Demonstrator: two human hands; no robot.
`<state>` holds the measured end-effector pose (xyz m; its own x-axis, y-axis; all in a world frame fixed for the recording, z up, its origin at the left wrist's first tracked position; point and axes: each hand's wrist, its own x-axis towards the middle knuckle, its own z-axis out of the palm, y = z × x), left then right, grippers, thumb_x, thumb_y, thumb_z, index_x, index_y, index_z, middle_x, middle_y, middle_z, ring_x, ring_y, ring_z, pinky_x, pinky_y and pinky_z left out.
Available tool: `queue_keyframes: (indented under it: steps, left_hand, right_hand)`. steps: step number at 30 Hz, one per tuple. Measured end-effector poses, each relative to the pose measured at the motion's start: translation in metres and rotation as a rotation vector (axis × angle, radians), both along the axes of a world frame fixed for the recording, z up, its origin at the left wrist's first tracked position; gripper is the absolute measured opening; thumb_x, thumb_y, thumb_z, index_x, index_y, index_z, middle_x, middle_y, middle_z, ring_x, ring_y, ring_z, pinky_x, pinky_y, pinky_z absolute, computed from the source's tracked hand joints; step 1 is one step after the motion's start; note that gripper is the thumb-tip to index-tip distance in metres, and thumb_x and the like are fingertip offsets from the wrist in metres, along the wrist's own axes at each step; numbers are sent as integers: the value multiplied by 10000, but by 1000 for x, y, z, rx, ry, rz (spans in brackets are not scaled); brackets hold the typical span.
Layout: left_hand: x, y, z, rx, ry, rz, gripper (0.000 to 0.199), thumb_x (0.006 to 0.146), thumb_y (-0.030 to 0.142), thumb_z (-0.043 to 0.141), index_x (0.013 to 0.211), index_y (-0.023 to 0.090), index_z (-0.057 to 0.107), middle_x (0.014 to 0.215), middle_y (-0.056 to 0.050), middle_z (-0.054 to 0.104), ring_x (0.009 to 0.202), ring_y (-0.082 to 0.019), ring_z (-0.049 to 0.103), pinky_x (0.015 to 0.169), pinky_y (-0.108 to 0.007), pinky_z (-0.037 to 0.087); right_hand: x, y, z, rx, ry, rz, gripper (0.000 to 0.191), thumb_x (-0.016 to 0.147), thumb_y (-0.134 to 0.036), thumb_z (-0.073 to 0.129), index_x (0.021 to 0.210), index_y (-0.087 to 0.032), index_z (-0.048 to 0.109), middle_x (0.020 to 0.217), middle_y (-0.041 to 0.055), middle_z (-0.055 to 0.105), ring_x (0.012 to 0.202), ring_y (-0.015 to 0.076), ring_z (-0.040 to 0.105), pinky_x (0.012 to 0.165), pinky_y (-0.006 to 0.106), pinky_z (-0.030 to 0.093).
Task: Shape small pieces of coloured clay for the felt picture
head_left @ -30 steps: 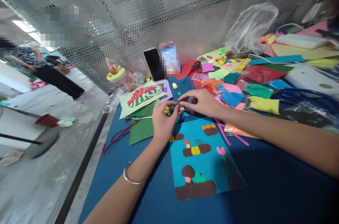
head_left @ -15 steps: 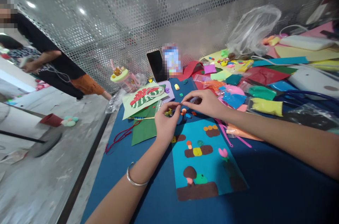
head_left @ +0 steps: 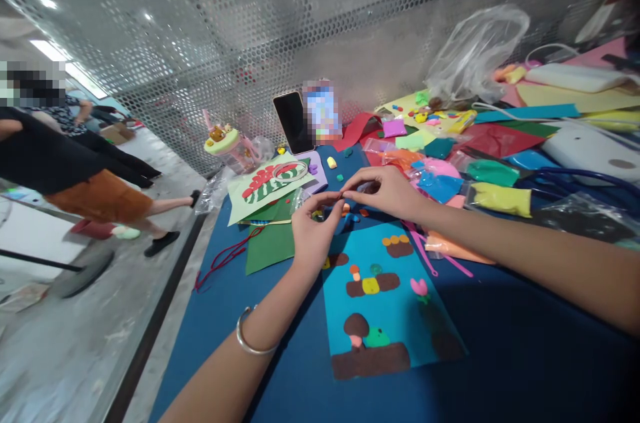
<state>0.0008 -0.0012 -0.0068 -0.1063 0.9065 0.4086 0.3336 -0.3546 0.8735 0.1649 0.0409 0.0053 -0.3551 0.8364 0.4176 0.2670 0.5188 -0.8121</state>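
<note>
Where the far left of the view ran off the worktop (head_left: 500, 356), a passing person (head_left: 75, 176) on the floor was cut off by the frame edge, with only dark top, orange shorts and legs showing. Nearer the middle, a pale green card (head_left: 265, 186) with red and green clay shapes lay flat, its lower edge overlapping a dark green sheet (head_left: 270, 246), and a red cord (head_left: 225, 260) trailed beside it. The left hand (head_left: 313, 230), a silver bangle (head_left: 250, 340) on its wrist, was raised above the worktop with thumb and forefinger pinched toward the right hand (head_left: 383, 191). Both hands met fingertip to fingertip, pinching something too small to make out; it could not be told whether it was clay or what colour it was. Small clay bits (head_left: 350, 213) lay beneath them, partly hidden by the fingers. Just below the hands lay the blue picture sheet (head_left: 395, 316), bearing brown clay strips, a brown mushroom and a pink flower, touched by neither hand. Farther right, bags of coloured clay (head_left: 500, 200) crowded the worktop, and a clear plastic bag (head_left: 475, 50) stood behind them.
</note>
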Motion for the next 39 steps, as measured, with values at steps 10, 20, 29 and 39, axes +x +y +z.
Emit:
queue_keyframes:
  steps: [10, 20, 29, 39]
  left_hand:
    - [0, -4, 5, 84, 121, 121, 37, 742, 213, 670, 757, 193, 697, 770, -10, 715, 739, -150, 632, 710, -276, 473]
    - [-2, -5, 5, 99, 148, 71, 95, 788, 249, 656, 837, 205, 724, 849, -29, 734, 838, -188, 667, 789, -310, 513]
    - [-3, -2, 3, 92, 163, 82, 71, 772, 247, 672, 807, 206, 718, 827, -24, 733, 814, -179, 658, 762, -301, 501]
    - [-5, 0, 1, 113, 171, 64, 69, 783, 253, 675, 801, 204, 720, 802, -15, 727, 786, -164, 645, 742, -281, 487]
  right_hand:
    - [-1, -5, 2, -20, 24, 54, 185, 807, -307, 612, 878, -176, 720, 840, 49, 712, 597, 116, 625, 496, 222, 457]
    - [0, -2, 1, 11, 3, 41, 177, 771, -337, 678, 853, -189, 729, 848, 51, 704, 661, 131, 631, 542, 235, 470]
    - [0, -3, 1, 11, 5, 55, 122, 782, -284, 652, 808, -179, 709, 830, 40, 691, 641, 120, 619, 536, 230, 461]
    - [0, -3, 1, -27, -18, 76, 159, 792, -311, 634, 830, -177, 712, 782, 33, 704, 562, 105, 599, 503, 222, 453]
